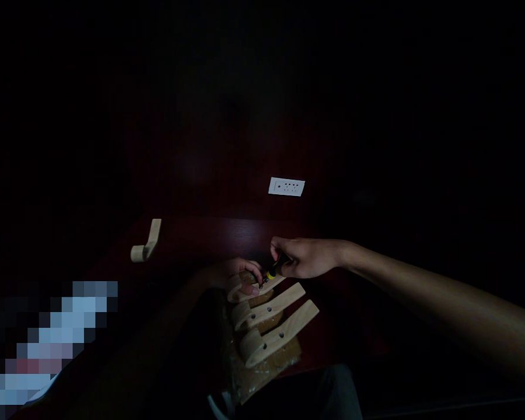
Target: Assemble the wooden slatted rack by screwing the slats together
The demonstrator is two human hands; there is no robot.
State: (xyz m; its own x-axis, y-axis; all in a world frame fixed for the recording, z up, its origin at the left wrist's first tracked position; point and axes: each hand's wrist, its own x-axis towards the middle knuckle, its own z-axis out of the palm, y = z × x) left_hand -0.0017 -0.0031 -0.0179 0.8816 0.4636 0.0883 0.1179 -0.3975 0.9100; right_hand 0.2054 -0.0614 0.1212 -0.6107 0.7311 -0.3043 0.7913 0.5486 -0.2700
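Three curved wooden pieces lie side by side on a brown, tape-covered board (249, 382). The nearest piece (295, 322) and the middle piece (284, 300) each show two dark holes. My left hand (240, 274) rests on the farthest wooden piece (238, 291), its fingers pressing near a small dark spot. My right hand (304, 256) is closed around a black and yellow tool (271, 273), whose end points down at that same piece beside my left fingertips. The tool's tip is too dark to make out.
Another curved wooden piece (154, 239) lies on the dark red table (240, 228) at the left. A white socket plate (286, 186) is beyond the table. A pixelated bright area fills the lower left. Surroundings are very dark.
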